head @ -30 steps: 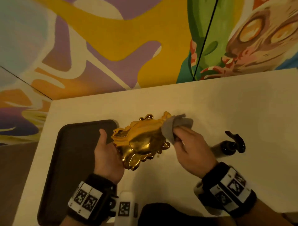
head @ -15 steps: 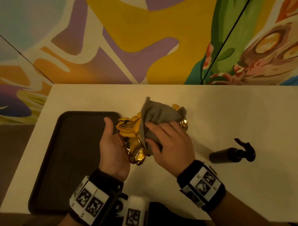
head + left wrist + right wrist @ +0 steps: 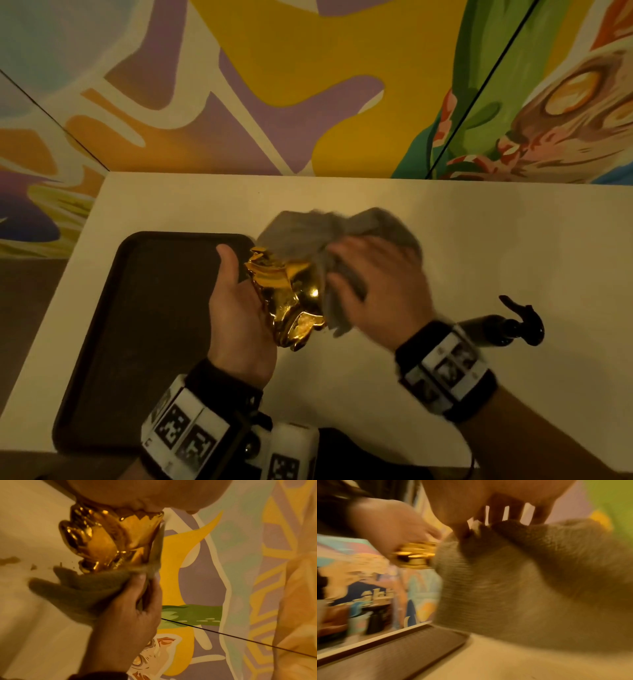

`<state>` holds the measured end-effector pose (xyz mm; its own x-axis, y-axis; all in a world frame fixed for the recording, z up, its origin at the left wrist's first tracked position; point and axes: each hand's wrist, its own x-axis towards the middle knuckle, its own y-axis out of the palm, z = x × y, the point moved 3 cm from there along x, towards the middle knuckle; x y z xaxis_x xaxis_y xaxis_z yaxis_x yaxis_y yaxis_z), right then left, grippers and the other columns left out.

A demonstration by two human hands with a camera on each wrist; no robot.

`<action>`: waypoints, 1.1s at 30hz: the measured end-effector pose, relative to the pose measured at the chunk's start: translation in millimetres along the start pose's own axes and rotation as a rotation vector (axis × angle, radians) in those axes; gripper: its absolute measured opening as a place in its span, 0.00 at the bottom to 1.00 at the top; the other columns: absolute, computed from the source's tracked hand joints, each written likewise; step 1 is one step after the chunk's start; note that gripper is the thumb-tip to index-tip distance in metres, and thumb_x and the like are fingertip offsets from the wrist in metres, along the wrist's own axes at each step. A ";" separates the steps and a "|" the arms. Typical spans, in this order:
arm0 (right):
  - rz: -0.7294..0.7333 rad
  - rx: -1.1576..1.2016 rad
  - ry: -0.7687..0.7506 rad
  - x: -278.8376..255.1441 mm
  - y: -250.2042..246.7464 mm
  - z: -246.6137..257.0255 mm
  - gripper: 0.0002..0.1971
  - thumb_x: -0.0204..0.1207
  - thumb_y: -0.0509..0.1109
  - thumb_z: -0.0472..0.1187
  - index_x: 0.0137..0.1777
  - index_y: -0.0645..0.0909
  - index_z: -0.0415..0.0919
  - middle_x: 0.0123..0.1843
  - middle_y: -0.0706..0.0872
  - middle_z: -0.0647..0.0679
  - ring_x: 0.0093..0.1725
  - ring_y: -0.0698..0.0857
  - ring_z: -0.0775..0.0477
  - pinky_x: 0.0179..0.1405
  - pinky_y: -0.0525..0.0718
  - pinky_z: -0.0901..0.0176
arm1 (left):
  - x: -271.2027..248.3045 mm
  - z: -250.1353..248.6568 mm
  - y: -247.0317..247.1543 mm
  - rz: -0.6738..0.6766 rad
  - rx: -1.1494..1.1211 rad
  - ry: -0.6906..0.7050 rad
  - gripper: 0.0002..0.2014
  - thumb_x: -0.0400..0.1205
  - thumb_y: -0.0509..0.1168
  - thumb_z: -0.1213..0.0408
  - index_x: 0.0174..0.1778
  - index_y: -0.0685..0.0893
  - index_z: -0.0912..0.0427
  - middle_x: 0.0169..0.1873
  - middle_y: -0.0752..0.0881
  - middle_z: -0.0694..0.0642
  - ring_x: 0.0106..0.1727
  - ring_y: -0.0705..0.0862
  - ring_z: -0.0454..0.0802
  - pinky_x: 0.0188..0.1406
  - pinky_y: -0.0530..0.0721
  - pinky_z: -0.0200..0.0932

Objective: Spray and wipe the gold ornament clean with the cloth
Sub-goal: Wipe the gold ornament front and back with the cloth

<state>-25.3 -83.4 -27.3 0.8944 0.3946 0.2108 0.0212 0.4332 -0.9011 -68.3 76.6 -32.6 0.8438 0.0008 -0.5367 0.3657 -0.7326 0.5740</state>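
Observation:
The shiny gold ornament (image 3: pixel 287 301) is held above the white table (image 3: pixel 479 240), tilted, in my left hand (image 3: pixel 236 308), whose thumb points up along its left edge. My right hand (image 3: pixel 373 284) presses the grey cloth (image 3: pixel 329 229) against the ornament's right side, with cloth bunched between its fingers. In the left wrist view the ornament (image 3: pixel 106 539) hangs below my palm and the cloth (image 3: pixel 82 591) wraps its far end, the right hand's thumb pinching it. The right wrist view is blurred: cloth (image 3: pixel 522 581) fills it, with the ornament (image 3: pixel 414 557) at its left.
A dark brown tray (image 3: pixel 137 335) lies on the table's left part, under my left hand's edge. A black spray bottle (image 3: pixel 507 325) lies on its side at the right, just behind my right wrist. A painted wall rises behind the table.
My right hand has swept the cloth across the ornament from its far tip toward its right side, and the cloth has spread out. My left hand has turned the ornament more upright.

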 end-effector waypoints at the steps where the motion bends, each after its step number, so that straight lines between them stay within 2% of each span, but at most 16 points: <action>1: 0.024 -0.010 0.064 5.3 -4.1 -11.0 0.20 0.79 0.59 0.56 0.64 0.83 0.52 0.62 0.89 0.53 0.66 0.83 0.47 0.65 0.73 0.49 | -1.2 0.6 0.9 0.007 0.011 0.003 0.45 0.79 0.45 0.27 0.72 0.80 0.63 0.66 0.86 0.65 0.68 0.84 0.65 0.75 0.71 0.67; 3: 0.030 -0.029 0.078 8.0 -5.8 -12.2 0.20 0.80 0.56 0.55 0.64 0.83 0.51 0.61 0.90 0.53 0.65 0.84 0.49 0.66 0.72 0.51 | -2.0 3.7 3.6 0.017 0.037 0.004 0.46 0.79 0.44 0.27 0.74 0.78 0.64 0.66 0.85 0.66 0.68 0.83 0.65 0.75 0.70 0.68; 6: -0.009 -0.040 -0.122 -1.2 3.0 28.9 0.16 0.81 0.61 0.50 0.60 0.86 0.49 0.60 0.91 0.53 0.63 0.86 0.49 0.64 0.76 0.50 | -1.3 7.8 7.5 -0.013 0.042 0.010 0.46 0.79 0.44 0.27 0.72 0.79 0.64 0.63 0.87 0.65 0.66 0.85 0.62 0.72 0.75 0.63; 8: 0.020 -0.044 -0.196 -5.1 6.9 35.1 0.16 0.82 0.61 0.50 0.60 0.87 0.50 0.61 0.91 0.54 0.65 0.85 0.51 0.63 0.76 0.50 | -2.6 8.9 7.5 -0.022 0.047 0.008 0.46 0.79 0.42 0.27 0.72 0.80 0.62 0.64 0.87 0.64 0.67 0.85 0.61 0.74 0.73 0.63; 10: 0.062 -0.058 -0.127 2.1 2.2 14.2 0.17 0.82 0.58 0.51 0.62 0.86 0.52 0.62 0.90 0.56 0.66 0.84 0.52 0.66 0.74 0.50 | -4.9 8.5 6.2 0.000 0.073 -0.003 0.48 0.78 0.40 0.26 0.73 0.79 0.62 0.65 0.87 0.64 0.68 0.84 0.62 0.76 0.71 0.65; 12: 0.046 -0.060 -0.047 6.1 -4.9 -2.4 0.18 0.81 0.57 0.50 0.60 0.86 0.51 0.59 0.91 0.54 0.62 0.87 0.50 0.66 0.74 0.50 | -6.0 9.4 5.1 0.021 0.110 -0.015 0.49 0.75 0.40 0.25 0.72 0.80 0.62 0.64 0.87 0.64 0.67 0.84 0.62 0.76 0.70 0.68; 14: 0.005 -0.075 -0.092 2.3 -5.7 6.6 0.16 0.78 0.59 0.48 0.57 0.88 0.48 0.56 0.92 0.52 0.58 0.88 0.48 0.64 0.75 0.50 | -6.1 12.0 6.0 0.030 0.135 -0.009 0.49 0.74 0.42 0.24 0.72 0.80 0.61 0.64 0.87 0.63 0.68 0.84 0.62 0.77 0.69 0.68; 16: 0.017 -0.070 -0.195 -4.6 2.4 32.0 0.15 0.76 0.64 0.46 0.57 0.88 0.48 0.58 0.91 0.53 0.60 0.87 0.48 0.62 0.77 0.49 | -5.4 14.2 8.0 0.037 0.131 0.014 0.47 0.75 0.44 0.24 0.73 0.79 0.59 0.67 0.85 0.63 0.69 0.83 0.61 0.78 0.69 0.66; 18: 0.060 -0.055 -0.248 -5.9 6.2 42.8 0.16 0.76 0.65 0.46 0.60 0.87 0.49 0.61 0.90 0.54 0.62 0.86 0.47 0.61 0.78 0.47 | -3.8 13.3 6.6 0.024 0.115 0.040 0.47 0.76 0.45 0.24 0.75 0.77 0.59 0.69 0.84 0.63 0.71 0.82 0.61 0.78 0.69 0.64; 21: 0.069 -0.095 -0.240 1.8 -2.5 17.4 0.20 0.73 0.60 0.47 0.62 0.85 0.52 0.60 0.89 0.55 0.59 0.85 0.46 0.60 0.79 0.46 | -4.7 8.1 1.8 0.049 0.151 0.030 0.48 0.75 0.43 0.23 0.76 0.76 0.58 0.69 0.84 0.63 0.71 0.81 0.62 0.77 0.69 0.66; 23: 0.053 -0.100 -0.206 2.1 -8.1 4.1 0.21 0.71 0.60 0.46 0.62 0.85 0.52 0.59 0.89 0.55 0.58 0.86 0.45 0.60 0.75 0.48 | -6.7 8.9 0.2 0.055 0.212 0.003 0.50 0.73 0.42 0.21 0.75 0.78 0.58 0.67 0.85 0.63 0.70 0.83 0.62 0.76 0.69 0.68; 25: 0.054 -0.109 -0.241 -0.7 -4.9 13.0 0.21 0.69 0.63 0.45 0.61 0.85 0.51 0.59 0.89 0.54 0.58 0.84 0.44 0.60 0.70 0.49 | -9.0 13.9 2.0 0.044 0.231 -0.003 0.49 0.73 0.43 0.21 0.73 0.79 0.57 0.66 0.86 0.64 0.68 0.84 0.62 0.74 0.72 0.70; 28: 0.084 -0.071 -0.312 0.4 4.5 41.9 0.19 0.70 0.69 0.43 0.61 0.85 0.50 0.60 0.88 0.52 0.57 0.84 0.45 0.57 0.77 0.47 | -12.1 16.2 8.3 0.023 0.206 0.005 0.47 0.72 0.47 0.23 0.74 0.79 0.55 0.67 0.85 0.62 0.68 0.84 0.63 0.72 0.74 0.72; 30: 0.102 -0.095 -0.291 6.1 0.6 36.2 0.19 0.69 0.73 0.44 0.62 0.84 0.53 0.58 0.88 0.53 0.56 0.85 0.44 0.57 0.80 0.45 | -12.0 12.5 7.6 0.033 0.197 -0.002 0.47 0.73 0.45 0.23 0.74 0.78 0.56 0.67 0.85 0.63 0.68 0.84 0.64 0.72 0.73 0.73; 33: 0.079 -0.117 -0.202 4.3 -7.0 15.6 0.22 0.65 0.76 0.43 0.62 0.84 0.53 0.56 0.88 0.53 0.56 0.85 0.44 0.57 0.82 0.42 | -15.5 8.7 1.5 0.053 0.229 -0.026 0.48 0.75 0.40 0.23 0.73 0.80 0.57 0.65 0.86 0.64 0.68 0.84 0.63 0.74 0.71 0.69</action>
<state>-28.6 -72.1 -14.2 0.7880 0.5826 0.1990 0.0170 0.3025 -0.9530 -84.2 69.6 -28.8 0.8482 -0.0574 -0.5266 0.2199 -0.8662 0.4486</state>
